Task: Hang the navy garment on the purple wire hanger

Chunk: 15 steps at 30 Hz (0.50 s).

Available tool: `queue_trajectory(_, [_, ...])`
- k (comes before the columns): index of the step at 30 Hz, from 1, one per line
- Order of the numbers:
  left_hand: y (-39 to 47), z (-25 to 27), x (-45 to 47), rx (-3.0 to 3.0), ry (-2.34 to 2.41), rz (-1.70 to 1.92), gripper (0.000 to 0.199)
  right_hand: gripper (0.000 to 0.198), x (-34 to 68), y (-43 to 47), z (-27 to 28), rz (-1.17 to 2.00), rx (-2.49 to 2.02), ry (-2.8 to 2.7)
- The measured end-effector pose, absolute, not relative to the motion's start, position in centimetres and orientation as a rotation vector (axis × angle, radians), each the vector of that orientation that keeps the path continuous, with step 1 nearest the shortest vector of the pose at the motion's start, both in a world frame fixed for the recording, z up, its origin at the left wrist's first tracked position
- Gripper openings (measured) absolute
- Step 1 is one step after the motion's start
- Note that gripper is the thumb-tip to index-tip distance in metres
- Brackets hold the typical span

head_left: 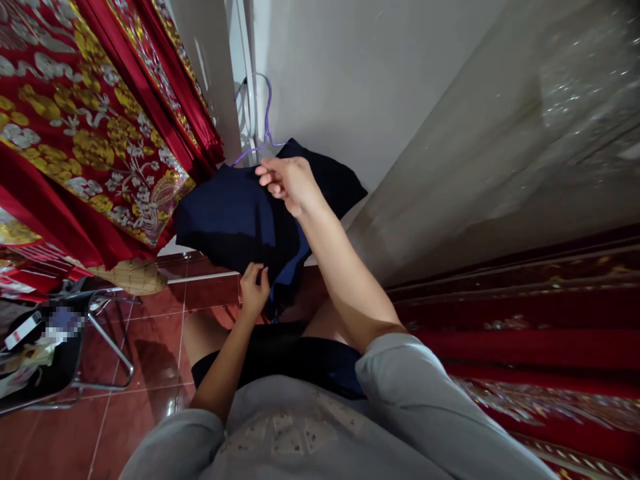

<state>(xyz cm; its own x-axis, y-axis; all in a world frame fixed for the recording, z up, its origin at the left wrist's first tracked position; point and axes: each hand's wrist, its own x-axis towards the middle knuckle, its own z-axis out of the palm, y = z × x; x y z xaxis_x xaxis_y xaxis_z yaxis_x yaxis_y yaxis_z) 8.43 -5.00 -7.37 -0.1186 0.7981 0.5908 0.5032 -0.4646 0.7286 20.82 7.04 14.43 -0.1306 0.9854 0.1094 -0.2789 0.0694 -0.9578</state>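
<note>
A dark blue garment (230, 207) hangs in front of me on a purple wire hanger (269, 123). Its fabric drapes down toward my knees. Low on the cloth, my left hand (254, 292) has its thumb and fingers curled together at the garment's edge, seemingly pinching it. Higher up, my right hand (290, 181) is raised in front of the garment near the hanger's base. Its fingers are bent in toward the thumb in a pinch, and anything thin between them is too small to make out.
Red cloth with gold and silver embroidery (110, 133) hangs at the left. Below it, a metal-framed chair (107, 320) holds small items on the tiled floor (150, 367). Plastic sheeting (500, 133) covers the right side, above more red embroidered fabric (525, 360).
</note>
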Motion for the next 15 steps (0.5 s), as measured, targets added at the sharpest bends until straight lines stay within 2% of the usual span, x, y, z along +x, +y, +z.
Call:
queue_trajectory(4, [-3.8, -5.5, 7.7, 1.911, 1.406, 1.653, 0.027, 0.035, 20.5, 6.2, 16.3, 1.292, -0.843, -1.23])
queue_trajectory(9, [0.5, 3.6, 6.6, 1.987, 1.251, 1.911, 0.039, 0.036, 21.6, 4.2, 14.7, 1.27, -0.86, -1.352])
queue_trajectory(12, [3.5, 9.3, 6.1, 2.17, 1.078, 1.723, 0.036, 0.037, 22.1, 3.8, 14.4, 1.223, -0.875, -1.445])
queue_trajectory(15, [5.0, 12.1, 5.8, 2.222, 1.034, 1.532, 0.032, 0.036, 22.4, 3.8, 14.2, 1.119, -0.881, -1.505])
